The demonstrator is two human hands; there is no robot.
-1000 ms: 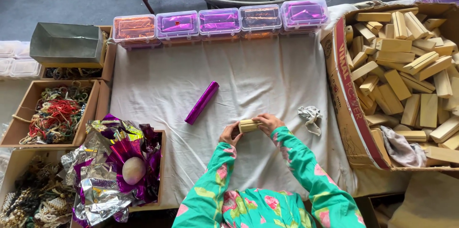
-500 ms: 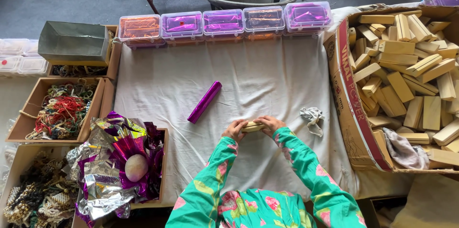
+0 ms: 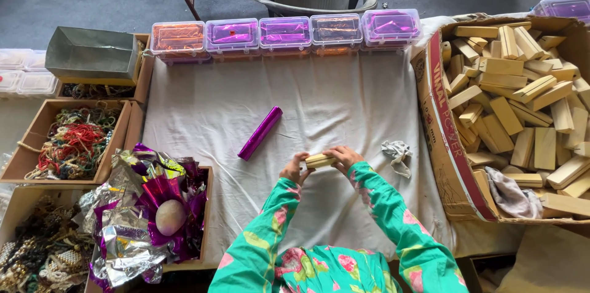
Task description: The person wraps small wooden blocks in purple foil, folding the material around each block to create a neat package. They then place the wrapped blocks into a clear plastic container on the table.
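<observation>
Two hands: the left hand (image 3: pixel 294 169) and right hand (image 3: pixel 343 158) meet on a small wooden block (image 3: pixel 320 160) over the middle of the cloth-covered worktop (image 3: pixel 344 102).
Change: against half a second ago, the block sits in much the same spot between both hands; only the view has shifted slightly.
Grip, left: fingers pressed against the block's left end.
Grip, right: fingers curled over its right end, pinching it.
Meaning: judged from this, the block is being held steady and handled in place, not moved off.
Nearby: a purple foil roll (image 3: pixel 260 133) lies apart to the left; a crumpled scrap (image 3: pixel 397 153) sits just right.
Supply: a cardboard box (image 3: pixel 437 114) of blocks stands to the right.
</observation>
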